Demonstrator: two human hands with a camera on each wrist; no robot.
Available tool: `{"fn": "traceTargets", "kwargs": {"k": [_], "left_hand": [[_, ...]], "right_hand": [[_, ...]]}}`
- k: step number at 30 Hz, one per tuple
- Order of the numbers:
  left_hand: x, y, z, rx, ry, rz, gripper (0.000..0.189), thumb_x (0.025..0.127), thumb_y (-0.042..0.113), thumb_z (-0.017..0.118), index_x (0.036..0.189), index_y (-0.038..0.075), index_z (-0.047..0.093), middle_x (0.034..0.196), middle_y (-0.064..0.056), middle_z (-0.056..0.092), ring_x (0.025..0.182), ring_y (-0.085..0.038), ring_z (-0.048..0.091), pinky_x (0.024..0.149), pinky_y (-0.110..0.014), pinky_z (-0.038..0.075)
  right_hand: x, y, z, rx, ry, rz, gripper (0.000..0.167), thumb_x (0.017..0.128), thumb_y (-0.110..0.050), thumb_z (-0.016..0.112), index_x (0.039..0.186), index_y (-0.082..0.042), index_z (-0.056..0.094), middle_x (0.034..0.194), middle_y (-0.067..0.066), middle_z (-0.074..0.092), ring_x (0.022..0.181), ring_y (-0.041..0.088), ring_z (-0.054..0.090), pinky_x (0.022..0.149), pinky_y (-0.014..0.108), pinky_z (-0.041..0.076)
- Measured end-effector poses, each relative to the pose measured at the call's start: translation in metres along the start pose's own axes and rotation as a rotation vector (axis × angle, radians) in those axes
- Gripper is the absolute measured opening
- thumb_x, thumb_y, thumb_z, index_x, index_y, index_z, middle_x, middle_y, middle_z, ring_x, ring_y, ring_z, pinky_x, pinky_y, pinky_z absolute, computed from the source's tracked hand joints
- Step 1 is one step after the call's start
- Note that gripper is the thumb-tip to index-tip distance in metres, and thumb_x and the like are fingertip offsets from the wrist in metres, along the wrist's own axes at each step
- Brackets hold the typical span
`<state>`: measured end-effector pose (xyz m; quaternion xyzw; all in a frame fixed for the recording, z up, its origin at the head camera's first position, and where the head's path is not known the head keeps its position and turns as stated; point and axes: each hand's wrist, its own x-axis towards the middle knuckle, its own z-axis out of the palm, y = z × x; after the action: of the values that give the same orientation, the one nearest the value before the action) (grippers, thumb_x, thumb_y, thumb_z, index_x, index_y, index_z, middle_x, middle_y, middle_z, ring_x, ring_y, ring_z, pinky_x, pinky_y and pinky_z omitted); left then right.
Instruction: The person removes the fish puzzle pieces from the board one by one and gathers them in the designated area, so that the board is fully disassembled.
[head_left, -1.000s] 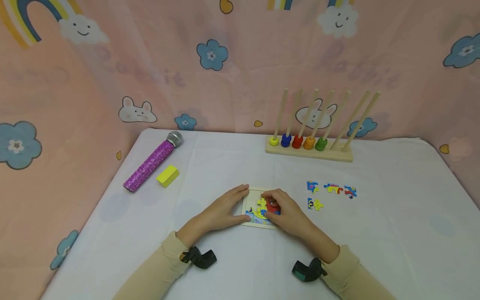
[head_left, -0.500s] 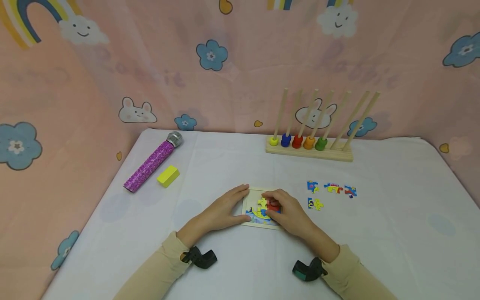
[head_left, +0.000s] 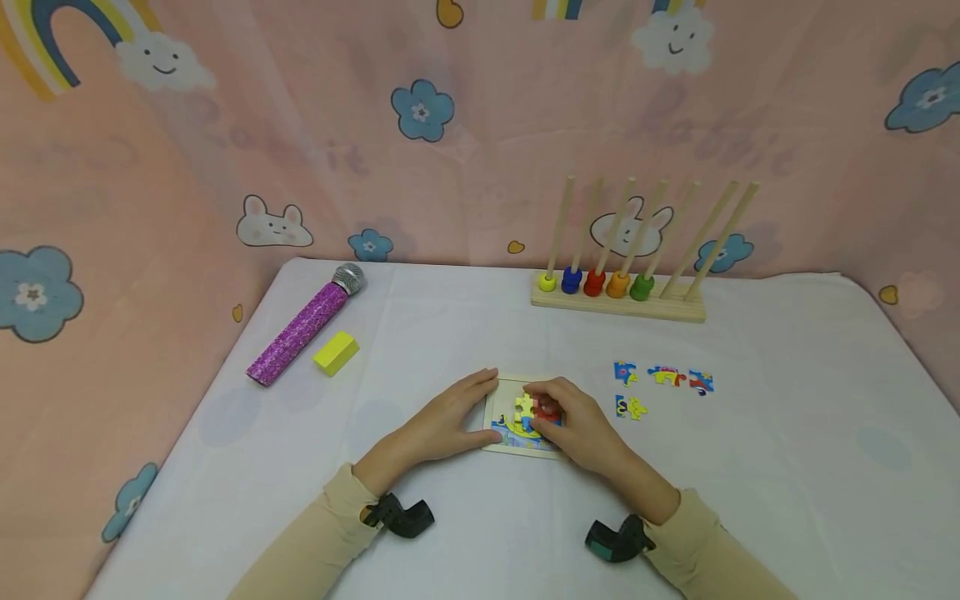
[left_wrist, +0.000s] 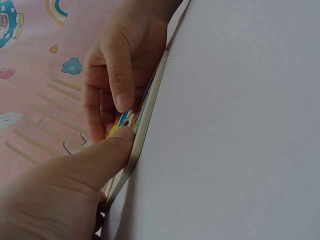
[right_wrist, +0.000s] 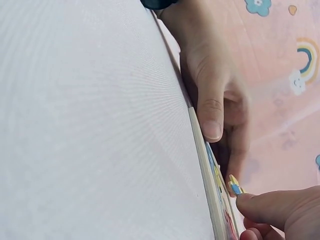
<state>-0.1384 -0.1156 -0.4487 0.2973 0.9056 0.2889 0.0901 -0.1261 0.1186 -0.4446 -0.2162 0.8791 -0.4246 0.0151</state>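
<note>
My left hand (head_left: 450, 421) holds the left side of a small wooden puzzle board (head_left: 517, 382), its thumb on the near corner and its fingers at the far corner. My right hand (head_left: 573, 425) pinches a yellow and blue jigsaw piece (right_wrist: 235, 186) between thumb and fingers, close over the board. In the head view that yellow piece (head_left: 524, 407) overlaps the middle of the board. Blue, yellow and red picture parts fill the board's near portion, while bare wood shows at its upper left. The right hand hides much of the board's right side.
Several loose jigsaw pieces (head_left: 666, 377) lie right of the board. Behind them stands a wooden peg rack (head_left: 618, 308) with coloured beads. A glittery purple microphone (head_left: 300, 332) and a yellow block (head_left: 336, 353) lie at the left on the white tablecloth (head_left: 450, 533).
The yellow and blue piece has turned slightly between the right fingers and stands a little more upright. The left hand and the board have stayed in place.
</note>
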Motion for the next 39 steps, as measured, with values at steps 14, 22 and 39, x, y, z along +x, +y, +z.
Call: {"fn": "traceTargets", "kwargs": {"k": [14,22,39], "left_hand": [[-0.002,-0.002,0.003,-0.009,0.004,0.002,0.08,0.086,0.043,0.068,0.147,0.004,0.033,0.156,-0.005,0.026,0.144,-0.021,0.022,0.116,-0.04,0.027],[-0.003,-0.002,0.002,0.004,0.003,-0.005,0.081,0.085,0.043,0.068,0.147,0.003,0.033,0.156,-0.005,0.026,0.144,-0.021,0.023,0.116,-0.04,0.026],[0.0,-0.002,0.002,0.021,0.0,0.007,0.081,0.085,0.043,0.068,0.147,0.004,0.033,0.156,-0.004,0.026,0.144,-0.02,0.023,0.116,-0.039,0.027]], "right_hand": [[0.001,-0.001,-0.016,0.005,-0.019,0.006,0.039,0.086,-0.007,0.068,0.124,-0.005,0.058,0.105,0.002,0.059,0.089,0.012,0.056,0.082,0.029,0.053],[-0.009,0.008,-0.043,-0.038,-0.048,0.069,0.039,0.089,-0.009,0.065,0.127,-0.008,0.057,0.114,0.002,0.059,0.1,0.016,0.054,0.087,0.034,0.053],[-0.055,0.047,-0.111,-0.164,0.077,0.063,0.038,0.087,-0.005,0.066,0.124,-0.001,0.058,0.116,0.013,0.059,0.097,-0.006,0.049,0.082,-0.001,0.039]]}}
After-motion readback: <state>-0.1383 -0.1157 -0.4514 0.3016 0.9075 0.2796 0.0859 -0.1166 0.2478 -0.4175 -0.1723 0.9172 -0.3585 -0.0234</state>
